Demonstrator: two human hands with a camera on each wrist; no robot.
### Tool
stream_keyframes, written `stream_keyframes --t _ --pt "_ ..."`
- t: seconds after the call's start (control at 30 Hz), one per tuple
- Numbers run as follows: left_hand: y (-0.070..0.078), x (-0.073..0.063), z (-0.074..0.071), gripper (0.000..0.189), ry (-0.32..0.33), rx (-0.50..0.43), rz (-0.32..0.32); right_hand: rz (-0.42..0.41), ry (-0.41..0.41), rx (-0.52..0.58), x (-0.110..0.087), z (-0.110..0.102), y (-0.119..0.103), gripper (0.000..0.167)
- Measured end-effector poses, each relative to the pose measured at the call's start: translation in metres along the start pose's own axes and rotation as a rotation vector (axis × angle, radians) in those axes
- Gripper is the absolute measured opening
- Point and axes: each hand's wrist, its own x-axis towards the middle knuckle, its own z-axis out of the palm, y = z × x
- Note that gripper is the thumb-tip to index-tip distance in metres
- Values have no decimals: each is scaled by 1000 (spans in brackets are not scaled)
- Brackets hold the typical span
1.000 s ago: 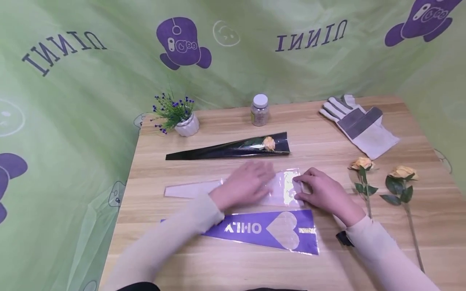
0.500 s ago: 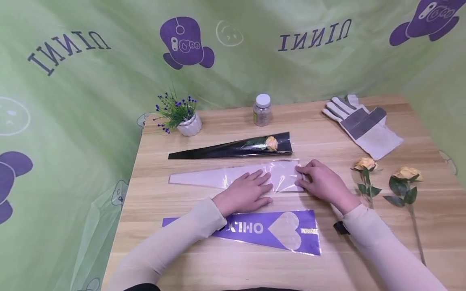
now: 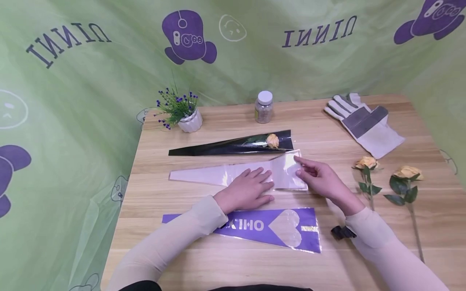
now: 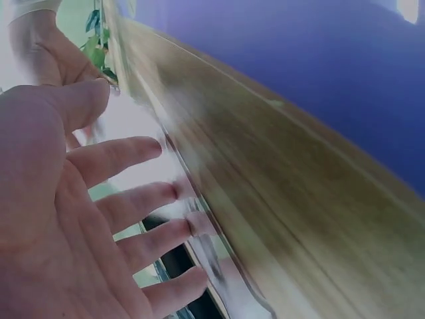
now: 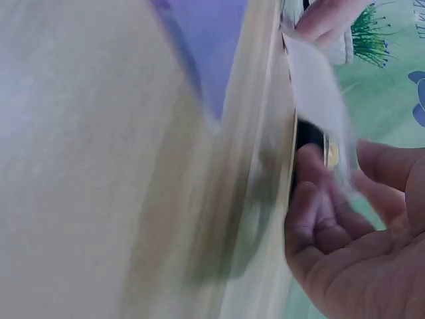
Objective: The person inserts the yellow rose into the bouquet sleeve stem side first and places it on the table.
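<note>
The left hand [image 3: 248,190] lies flat, fingers straight and spread, pressing down on the middle of the clear pale sleeve [image 3: 218,176], which lies across the counter [image 3: 327,266] between the black sleeve [image 3: 218,148] and the purple sleeve [image 3: 255,230]. The right hand [image 3: 322,180] works at the wide mouth of the same clear sleeve; its fingertips [image 3: 299,161] touch the film at the open end, and the right wrist view shows a flap of film raised between thumb and fingers, though blur leaves it unclear how firm that grip is.

By the look of it, the step in hand is opening the sleeve's mouth while the other palm keeps it from sliding. The next move seems to call for parting the two layers of film without creasing them, and for one of the loose roses, the nearer rose [image 3: 365,171] or the farther rose [image 3: 405,184], both to the right.

Both wrist views are smeared. The clear film is hard to tell from the wood at its edges. A small dark clip-like thing [image 3: 342,231] by the right sleeve cannot be identified. The farther rose's stem is partly hidden by the right forearm.
</note>
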Motion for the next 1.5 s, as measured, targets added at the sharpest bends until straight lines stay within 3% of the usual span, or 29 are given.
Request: stream_keyframes --t 0.17,0.3,0.5,0.9,1.07,1.3,1.5 --pt "3 7 -1 56 37 8 55 54 71 78 -1 -1 2 52" --pt "6 16 0 58 -4 12 96 74 92 40 2 -2 7 49" --pt "13 22 -3 57 -26 31 74 74 111 -13 7 -2 12 43" --pt "15 22 -4 58 -42 36 73 48 95 -18 7 -3 16 31" --pt "16 24 -4 62 -48 40 69 52 96 -70 5 -4 15 26" --pt "17 33 -5 62 -16 113 83 34 126 -129 -4 -8 12 34" --pt "17 40 -8 61 -1 188 97 -7 113 -161 -7 -8 3 24"
